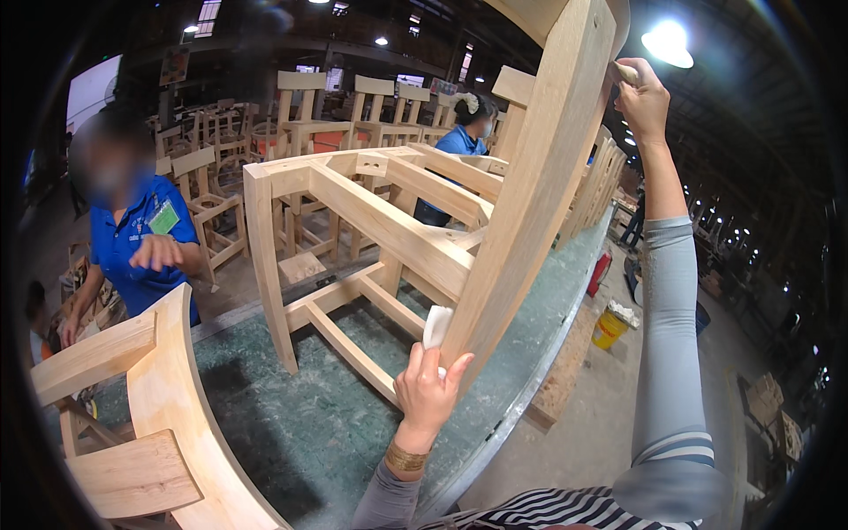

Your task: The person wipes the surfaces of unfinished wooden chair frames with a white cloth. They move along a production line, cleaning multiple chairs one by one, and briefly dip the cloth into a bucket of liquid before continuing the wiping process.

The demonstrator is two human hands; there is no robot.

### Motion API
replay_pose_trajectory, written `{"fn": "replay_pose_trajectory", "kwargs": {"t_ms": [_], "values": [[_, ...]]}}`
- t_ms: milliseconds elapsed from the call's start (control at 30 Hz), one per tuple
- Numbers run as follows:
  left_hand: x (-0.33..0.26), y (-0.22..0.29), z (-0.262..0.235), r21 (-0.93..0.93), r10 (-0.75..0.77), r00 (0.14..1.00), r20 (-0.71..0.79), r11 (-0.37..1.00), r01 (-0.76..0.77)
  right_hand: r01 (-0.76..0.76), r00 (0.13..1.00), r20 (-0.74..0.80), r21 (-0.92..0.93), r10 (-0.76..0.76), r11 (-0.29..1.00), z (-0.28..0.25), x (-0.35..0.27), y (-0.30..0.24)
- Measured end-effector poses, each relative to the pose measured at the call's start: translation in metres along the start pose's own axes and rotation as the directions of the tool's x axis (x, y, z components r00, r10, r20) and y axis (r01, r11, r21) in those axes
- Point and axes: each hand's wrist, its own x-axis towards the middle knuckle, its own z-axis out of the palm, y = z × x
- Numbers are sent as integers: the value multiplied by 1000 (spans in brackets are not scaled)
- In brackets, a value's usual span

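A pale, unfinished wooden chair frame [380,221] stands on the green-topped workbench [265,415] in front of me. Its tall back leg [539,177] slants up to the right. Low on that leg, my left hand [426,393] is closed around a white folded piece [436,325]; whether it is cloth or paper I cannot tell. My right hand [645,104] is raised high at the upper end of the leg, fingers closed on a small tool with a pale handle [627,72]. The tool's working end is mostly hidden by the chair's wood.
Another wooden chair [163,380] is at the near left. Across the bench stands a person in a blue shirt [146,238]; a second person [464,137] is farther back among many chairs. A yellow bucket [608,329] sits right of the bench, beyond a wooden board [565,380].
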Motion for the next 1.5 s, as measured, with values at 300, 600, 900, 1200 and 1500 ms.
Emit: {"fn": "replay_pose_trajectory", "kwargs": {"t_ms": [300, 600, 900, 1200, 1500], "values": [[1, 0, 0, 6, 5, 1000, -5, 1000, -5, -61, 988, 138, -53, 67, 997, -3, -6, 1], [1, -1, 3, 36, 4, 1000, -9, 999, -4, -73, 982, 171, -18, 75, 997, -5, -5, 3], [-3, -1, 6, 45, 11, 999, -35, 999, -10, -47, 984, 169, -18, 49, 999, -7, -3, 2], [-2, 3, 3, 65, -11, 1000, -28, 998, 13, -109, 963, 239, -88, 127, 990, -8, -3, 2], [-3, 7, 2, 68, -18, 999, -36, 997, 20, 153, 966, 230, -125, -121, 980, -6, -5, 4]]}}
